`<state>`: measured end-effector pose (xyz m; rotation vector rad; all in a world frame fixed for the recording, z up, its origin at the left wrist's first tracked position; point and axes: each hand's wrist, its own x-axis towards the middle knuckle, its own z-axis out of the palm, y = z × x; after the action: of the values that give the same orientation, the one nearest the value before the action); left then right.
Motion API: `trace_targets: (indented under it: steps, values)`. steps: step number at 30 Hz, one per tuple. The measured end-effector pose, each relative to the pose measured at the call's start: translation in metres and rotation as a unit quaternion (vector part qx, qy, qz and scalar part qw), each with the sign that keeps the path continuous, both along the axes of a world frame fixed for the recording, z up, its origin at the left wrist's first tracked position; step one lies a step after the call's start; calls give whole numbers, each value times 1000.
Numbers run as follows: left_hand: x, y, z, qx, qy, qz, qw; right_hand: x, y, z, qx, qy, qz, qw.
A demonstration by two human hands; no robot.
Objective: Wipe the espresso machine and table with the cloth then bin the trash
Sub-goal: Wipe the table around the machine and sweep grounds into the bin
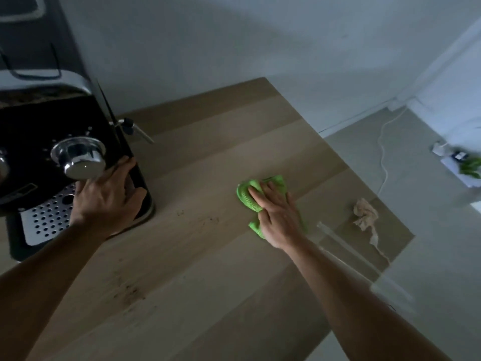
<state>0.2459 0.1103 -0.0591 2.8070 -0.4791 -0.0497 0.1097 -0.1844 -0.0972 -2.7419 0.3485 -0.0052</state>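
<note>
A black and chrome espresso machine (39, 142) stands at the table's left side. My left hand (106, 199) rests on its front right corner, fingers spread along the side panel. On the wooden table (195, 269) my right hand (277, 214) presses a bunched green cloth (247, 194) flat with straight fingers. A crumpled beige tissue (365, 214) lies near the table's right edge, apart from the cloth. Dark coffee specks (127, 290) dot the wood in front of the machine.
A clear plastic wrapper (346, 246) lies by the table's right edge, beside the tissue. A white wall runs behind the table. On the floor to the right are a white cable (384, 152) and a white box with something green (466, 168).
</note>
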Motion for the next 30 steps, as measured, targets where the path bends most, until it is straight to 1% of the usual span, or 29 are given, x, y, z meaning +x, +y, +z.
trace_targets:
  steps: [4, 6, 7, 9, 10, 12, 13, 14, 15, 17, 18, 19, 23, 26, 28, 30]
  values:
    - [2, 0, -2, 0, -12, -1, 1000, 16, 28, 4, -6, 27, -14, 1000]
    - [2, 0, -3, 6, -11, -6, 1000, 14, 52, 5, -1, 24, 14, 1000]
    - [1, 0, -1, 6, -10, -6, 1000, 10, 68, 5, 16, 17, 40, 999]
    - [0, 0, 1, 3, -12, -2, 1000, -1, 93, 7, 64, 12, 97, 993]
    - [-1, -1, 2, 1, -14, -1, 1000, -2, 96, 12, 105, 11, 105, 989]
    - [0, -1, 2, -4, -17, 0, 1000, 8, 79, 25, 238, -8, 46, 970]
    - [0, -1, 2, -5, -16, 0, 1000, 13, 61, 28, 254, -23, 4, 967]
    - [1, -1, 2, -4, -13, -1, 1000, 16, 40, 30, 231, -47, -34, 971]
    - [1, -1, 2, -3, -10, -1, 1000, 15, 18, 29, 166, -44, -56, 983]
    - [1, 0, 0, 0, -8, -2, 1000, 4, -10, 22, 15, 13, -65, 998]
    - [1, 0, 0, -1, -9, -2, 1000, -3, -12, 17, -33, 40, -62, 997]
    - [1, 1, -1, -3, -12, -1, 1000, -9, -8, 12, -53, 42, -64, 996]
    - [1, 1, -2, 0, -9, -1, 1000, -10, 46, 0, -70, -5, -73, 995]
    - [3, 2, -5, 3, -7, 1, 1000, -5, 81, -2, -22, -54, -1, 998]
    - [3, 3, -6, 1, -4, 1, 1000, 3, 80, 0, 22, -104, 36, 994]
    - [3, 3, -5, -3, -2, 4, 1000, 17, 57, 10, 46, -141, 24, 989]
